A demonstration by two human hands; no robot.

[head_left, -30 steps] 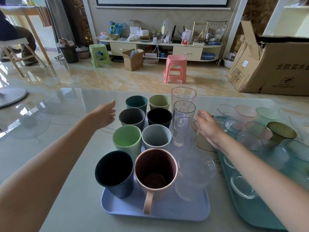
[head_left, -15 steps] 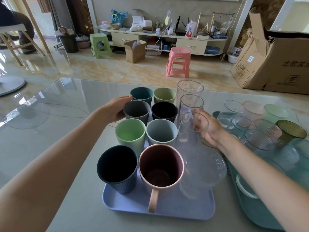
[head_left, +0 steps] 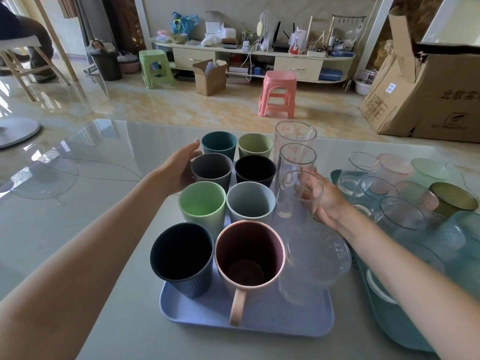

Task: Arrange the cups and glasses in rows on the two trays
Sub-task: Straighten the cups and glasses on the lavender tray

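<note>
Home living room: media console [head_left: 249,57], plastic stools [head_left: 277,93].

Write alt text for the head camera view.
Left hand touches a grey cup and right hand holds a tall glass on a blue tray of cups in rows; a teal tray holds glasses.
</note>
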